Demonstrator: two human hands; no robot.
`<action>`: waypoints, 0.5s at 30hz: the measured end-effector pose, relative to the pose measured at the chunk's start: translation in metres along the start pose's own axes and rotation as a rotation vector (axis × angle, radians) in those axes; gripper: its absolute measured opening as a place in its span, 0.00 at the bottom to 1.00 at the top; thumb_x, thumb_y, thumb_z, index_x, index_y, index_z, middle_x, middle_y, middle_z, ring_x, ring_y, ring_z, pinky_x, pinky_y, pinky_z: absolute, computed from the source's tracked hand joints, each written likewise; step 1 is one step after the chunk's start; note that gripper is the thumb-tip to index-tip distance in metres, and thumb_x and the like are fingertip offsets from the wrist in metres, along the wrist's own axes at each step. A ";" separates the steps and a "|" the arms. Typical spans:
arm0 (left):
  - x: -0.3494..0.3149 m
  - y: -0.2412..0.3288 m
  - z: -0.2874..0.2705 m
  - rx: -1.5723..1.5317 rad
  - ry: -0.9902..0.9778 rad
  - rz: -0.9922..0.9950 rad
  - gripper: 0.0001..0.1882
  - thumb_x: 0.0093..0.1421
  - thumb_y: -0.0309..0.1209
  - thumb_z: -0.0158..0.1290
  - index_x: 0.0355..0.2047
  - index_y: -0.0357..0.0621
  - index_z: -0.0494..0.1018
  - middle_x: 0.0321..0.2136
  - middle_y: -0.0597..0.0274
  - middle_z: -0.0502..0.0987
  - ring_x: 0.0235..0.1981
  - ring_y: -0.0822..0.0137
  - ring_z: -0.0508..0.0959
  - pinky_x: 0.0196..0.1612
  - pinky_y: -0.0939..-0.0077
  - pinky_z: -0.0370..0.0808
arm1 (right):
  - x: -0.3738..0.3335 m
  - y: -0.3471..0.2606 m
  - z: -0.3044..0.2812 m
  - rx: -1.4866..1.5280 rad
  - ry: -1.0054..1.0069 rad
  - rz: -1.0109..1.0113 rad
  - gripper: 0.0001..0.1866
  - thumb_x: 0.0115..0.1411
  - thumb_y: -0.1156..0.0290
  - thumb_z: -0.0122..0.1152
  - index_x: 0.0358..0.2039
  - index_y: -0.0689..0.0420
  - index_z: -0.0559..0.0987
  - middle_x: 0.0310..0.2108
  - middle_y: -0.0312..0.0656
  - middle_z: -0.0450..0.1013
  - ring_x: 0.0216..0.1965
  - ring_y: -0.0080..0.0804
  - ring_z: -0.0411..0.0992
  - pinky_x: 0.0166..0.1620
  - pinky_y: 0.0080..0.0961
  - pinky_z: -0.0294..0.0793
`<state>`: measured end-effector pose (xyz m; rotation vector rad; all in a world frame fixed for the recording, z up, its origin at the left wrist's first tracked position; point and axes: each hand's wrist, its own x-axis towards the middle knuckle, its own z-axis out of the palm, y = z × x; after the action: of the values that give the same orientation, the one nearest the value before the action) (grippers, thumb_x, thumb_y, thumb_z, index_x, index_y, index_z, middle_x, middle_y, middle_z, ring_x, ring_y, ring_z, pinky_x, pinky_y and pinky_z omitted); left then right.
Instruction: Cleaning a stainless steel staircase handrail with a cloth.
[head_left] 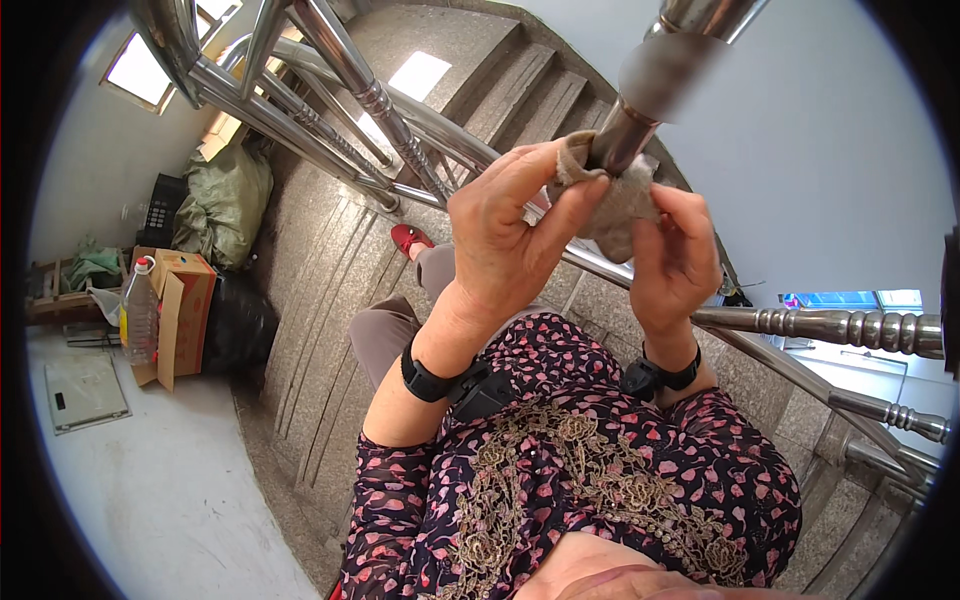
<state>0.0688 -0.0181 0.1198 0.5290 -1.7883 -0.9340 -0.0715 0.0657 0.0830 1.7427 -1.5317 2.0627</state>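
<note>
A greyish-brown cloth (618, 222) is draped around the lower end of a shiny metal baluster (622, 145) in front of me. My left hand (505, 235) pinches one edge of the cloth between thumb and fingers, on the baluster's left side. On the other side, my right hand (680, 265) grips the opposite edge with bent fingers. The cloth sags between the two hands beneath the tube. Part of the baluster higher up is blurred. Each wrist carries a black strap with a small device.
Metal stair railings (370, 95) cross at upper left and lower right. Stone steps (520, 90) lie beyond them. To the left stand a cardboard box (190, 320), a clear plastic bottle (139, 310), a large pale green sack (225, 205) and a black bag (245, 325).
</note>
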 end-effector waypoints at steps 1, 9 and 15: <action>0.002 0.006 0.000 0.002 0.053 0.039 0.15 0.56 0.28 0.60 0.43 0.37 0.76 0.33 0.56 0.80 0.31 0.72 0.79 0.35 0.78 0.75 | 0.007 -0.004 -0.001 -0.002 0.058 -0.083 0.14 0.54 0.84 0.61 0.43 0.67 0.75 0.38 0.48 0.74 0.36 0.31 0.72 0.38 0.22 0.73; 0.029 0.038 0.003 -0.222 0.134 0.405 0.21 0.70 0.33 0.39 0.55 0.28 0.65 0.47 0.54 0.75 0.48 0.70 0.73 0.52 0.77 0.69 | 0.060 -0.018 0.027 0.131 0.121 -0.317 0.28 0.53 0.81 0.64 0.55 0.73 0.68 0.53 0.56 0.69 0.51 0.44 0.72 0.52 0.31 0.73; 0.016 0.029 0.006 -0.086 0.049 0.195 0.21 0.59 0.21 0.52 0.54 0.32 0.68 0.43 0.46 0.76 0.40 0.59 0.80 0.42 0.73 0.76 | 0.054 -0.017 0.013 0.030 0.042 -0.118 0.26 0.50 0.81 0.66 0.51 0.67 0.73 0.43 0.48 0.76 0.40 0.31 0.75 0.42 0.24 0.75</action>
<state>0.0593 -0.0099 0.1508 0.3147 -1.7130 -0.8509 -0.0724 0.0370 0.1331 1.7418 -1.3588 2.0614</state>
